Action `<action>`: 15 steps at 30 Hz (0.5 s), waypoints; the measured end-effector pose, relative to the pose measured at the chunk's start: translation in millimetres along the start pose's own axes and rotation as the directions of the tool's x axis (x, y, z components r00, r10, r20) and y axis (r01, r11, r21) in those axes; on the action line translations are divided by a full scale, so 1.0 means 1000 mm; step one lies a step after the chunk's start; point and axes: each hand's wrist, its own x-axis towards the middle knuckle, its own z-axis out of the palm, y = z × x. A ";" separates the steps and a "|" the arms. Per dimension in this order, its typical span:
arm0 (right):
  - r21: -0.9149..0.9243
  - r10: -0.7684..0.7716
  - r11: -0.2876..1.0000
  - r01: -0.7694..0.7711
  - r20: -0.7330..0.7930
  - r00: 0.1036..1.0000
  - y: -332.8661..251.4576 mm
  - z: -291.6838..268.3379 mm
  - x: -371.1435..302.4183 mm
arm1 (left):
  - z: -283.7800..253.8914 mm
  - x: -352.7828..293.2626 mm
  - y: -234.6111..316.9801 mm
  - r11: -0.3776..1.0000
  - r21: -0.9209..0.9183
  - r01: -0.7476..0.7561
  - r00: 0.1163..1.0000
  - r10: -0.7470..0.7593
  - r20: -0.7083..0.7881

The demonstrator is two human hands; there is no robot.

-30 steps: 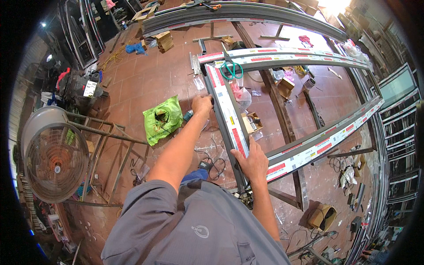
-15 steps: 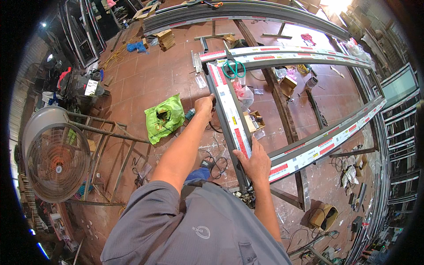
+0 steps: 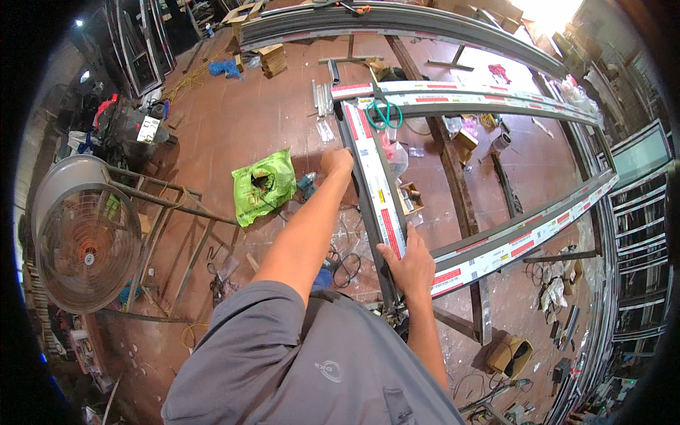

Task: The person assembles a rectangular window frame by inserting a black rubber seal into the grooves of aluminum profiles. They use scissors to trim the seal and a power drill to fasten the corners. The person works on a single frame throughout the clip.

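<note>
A large rectangular metal frame [image 3: 373, 173], dark with white and red protective tape, lies raised on supports in front of me. My right hand [image 3: 411, 268] grips its near rail close to the near corner, thumb on the outer side and fingers over the inner side. Against the outer side of the same rail, farther up, my left hand [image 3: 338, 163] is closed; what its fingers hold is hidden. Green-handled scissors [image 3: 383, 113] lie across the frame's far left corner.
A long stack of dark profiles [image 3: 397, 32] lies beyond the frame. On the floor are a green plastic bag [image 3: 263, 185], a power tool [image 3: 307, 185] and loose cords. A round fan [image 3: 88, 244] stands left beside a metal stand [image 3: 170, 205]. Dark steel beams [image 3: 453, 170] run under the frame.
The view has shifted slightly, moving the scene a little. My left hand has moved slightly on the frame's outer side. My right hand keeps its hold on the rail.
</note>
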 end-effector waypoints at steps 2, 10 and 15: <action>0.017 -0.017 1.000 0.017 -0.018 1.000 0.002 0.003 0.000 | -0.009 -0.005 -0.002 0.991 -0.129 0.048 0.999 -0.045 0.026; 0.013 -0.037 0.999 0.037 -0.012 0.999 0.000 0.009 -0.003 | -0.006 0.026 0.009 0.992 0.092 0.085 0.996 -0.086 0.014; -0.007 -0.009 1.000 0.009 0.003 1.000 0.000 0.005 -0.001 | 0.001 0.014 -0.005 0.992 -0.124 -0.031 0.999 0.030 -0.014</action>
